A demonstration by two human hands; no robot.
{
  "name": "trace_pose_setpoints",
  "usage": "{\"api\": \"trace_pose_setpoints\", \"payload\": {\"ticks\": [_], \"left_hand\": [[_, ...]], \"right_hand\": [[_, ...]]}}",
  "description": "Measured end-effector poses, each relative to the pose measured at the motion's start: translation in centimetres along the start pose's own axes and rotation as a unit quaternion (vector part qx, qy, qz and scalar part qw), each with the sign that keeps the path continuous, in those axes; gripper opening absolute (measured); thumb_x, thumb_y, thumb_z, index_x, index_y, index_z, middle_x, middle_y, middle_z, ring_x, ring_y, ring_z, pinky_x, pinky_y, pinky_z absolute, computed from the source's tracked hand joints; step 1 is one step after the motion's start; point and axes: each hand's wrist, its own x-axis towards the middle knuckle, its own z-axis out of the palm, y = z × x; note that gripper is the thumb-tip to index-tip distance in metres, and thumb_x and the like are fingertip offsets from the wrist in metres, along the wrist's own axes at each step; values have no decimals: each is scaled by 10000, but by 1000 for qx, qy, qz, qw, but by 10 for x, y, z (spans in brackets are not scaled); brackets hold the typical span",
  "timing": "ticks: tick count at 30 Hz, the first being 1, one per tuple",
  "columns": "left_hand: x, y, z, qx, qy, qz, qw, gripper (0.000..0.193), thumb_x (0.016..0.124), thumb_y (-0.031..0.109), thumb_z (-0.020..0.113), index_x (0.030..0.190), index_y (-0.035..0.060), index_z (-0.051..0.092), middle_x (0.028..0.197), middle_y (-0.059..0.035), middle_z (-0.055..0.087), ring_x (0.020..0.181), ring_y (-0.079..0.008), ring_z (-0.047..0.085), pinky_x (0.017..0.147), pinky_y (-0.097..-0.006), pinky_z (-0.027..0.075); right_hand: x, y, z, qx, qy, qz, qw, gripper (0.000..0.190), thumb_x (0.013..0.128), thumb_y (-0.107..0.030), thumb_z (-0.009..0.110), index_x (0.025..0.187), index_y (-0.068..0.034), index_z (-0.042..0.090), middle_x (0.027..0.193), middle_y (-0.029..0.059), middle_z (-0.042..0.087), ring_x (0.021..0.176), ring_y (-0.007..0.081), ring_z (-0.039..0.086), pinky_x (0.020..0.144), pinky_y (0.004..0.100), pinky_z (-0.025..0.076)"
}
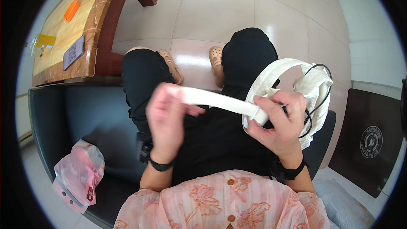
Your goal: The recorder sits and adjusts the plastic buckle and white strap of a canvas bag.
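Observation:
A flat white strap (216,99) stretches between my hands above my lap. My left hand (167,114), blurred, grips the strap's left end. With thumb and fingers, my right hand (279,117) pinches the other end beside a small white slider buckle (254,113). The strap appears to belong to a white fabric article (313,92) draped over my right thigh. That article has a wide curved band and bunched, textured cloth; what it is exactly cannot be told. A thin black cord (329,79) loops out of it and passes behind my right hand.
A black bench seat (92,108) holds a pink plastic bag (79,171) on my left. On the marble-topped table (90,31) are a phone (73,52), an orange object (72,11) and a yellow-labelled container (44,41). A dark panel (370,140) leans by the right wall.

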Motion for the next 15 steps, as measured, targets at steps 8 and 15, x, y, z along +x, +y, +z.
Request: {"api": "trace_pose_setpoints", "payload": {"ticks": [8, 15], "left_hand": [[22, 24, -57, -136, 63, 64, 987, 223, 978, 209, 428, 870, 31, 509, 725, -66, 552, 588, -132, 509, 614, -291, 507], [33, 1, -66, -273, 28, -8, 961, 301, 986, 269, 401, 1056, 10, 537, 986, -163, 627, 911, -240, 635, 765, -356, 561]], "right_hand": [[-14, 0, -18, 27, 5, 29, 999, 494, 489, -56, 725, 978, -94, 662, 859, 22, 541, 772, 192, 551, 710, 326, 400], [-16, -1, -25, 87, 14, 67, 994, 482, 574, 21, 755, 1033, -44, 619, 838, 71, 639, 725, 210, 603, 642, 298, 471]]}}
